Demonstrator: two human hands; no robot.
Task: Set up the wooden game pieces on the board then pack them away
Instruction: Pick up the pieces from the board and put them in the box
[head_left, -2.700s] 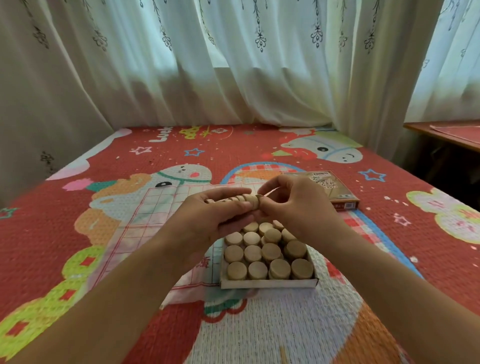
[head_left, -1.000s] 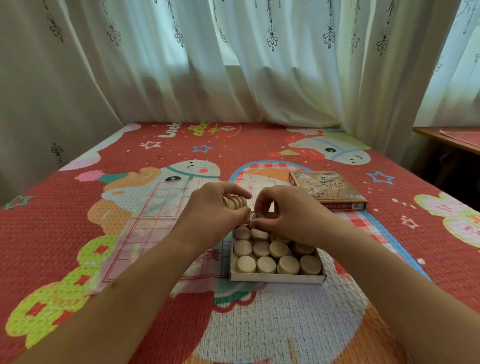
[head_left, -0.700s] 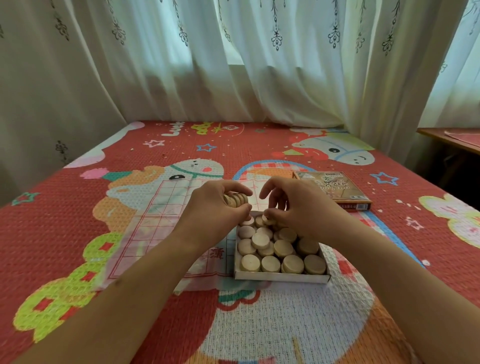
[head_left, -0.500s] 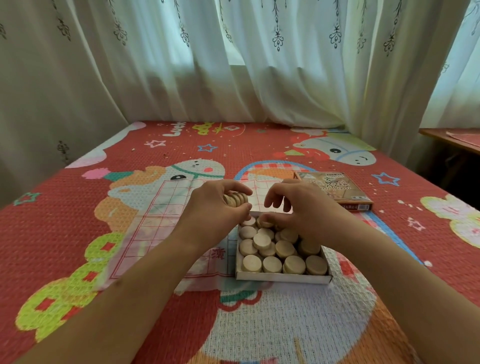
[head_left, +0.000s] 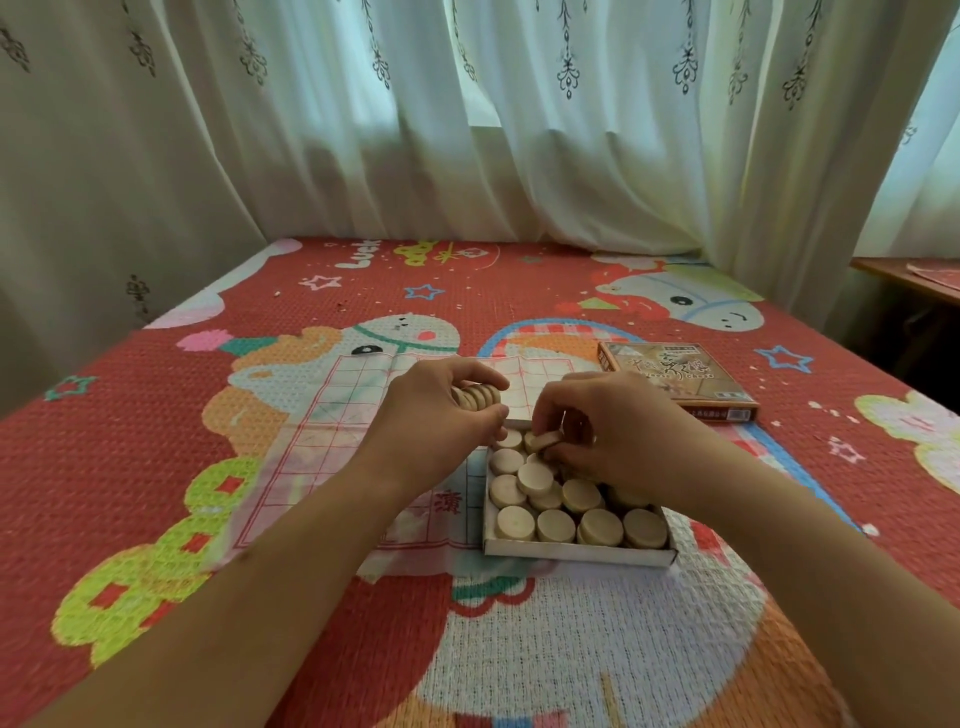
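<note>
1. Along the far side, pale sheer curtains (head_left: 519, 130) with a dark embroidered motif hang down to the edge of the mat.
2. A red woven mat (head_left: 130, 415) printed with cartoon animals, stars and coins covers the surface in front of the person.
3. The game board (head_left: 332, 415), a thin sheet with a red grid, lies flat on the mat at centre-left. Its near right corner is under the box.
4. The box (head_left: 571, 552), a shallow white tray, sits on the mat and overlaps the board's right side, directly under the right hand.
5. The box lid (head_left: 675, 376), printed in brown, lies flat on the mat beyond and to the right of the box, apart from it.
6. The left hand (head_left: 431, 421) hovers above the board beside the box's far left corner. Fingers and thumb are curled round a short row of discs (head_left: 475, 397) held on edge.
7. The right hand (head_left: 618, 436) is over the far half of the box, fingers bent downward. Thumb and fingertips pinch a single disc (head_left: 545, 440), tilted, just above the packed ones.
8. The wooden pieces (head_left: 556, 525), plain round discs, fill the box in rows. The near row lies flat, and several in the middle overlap loosely.
9. A brown table (head_left: 914, 278) shows at the right edge.
</note>
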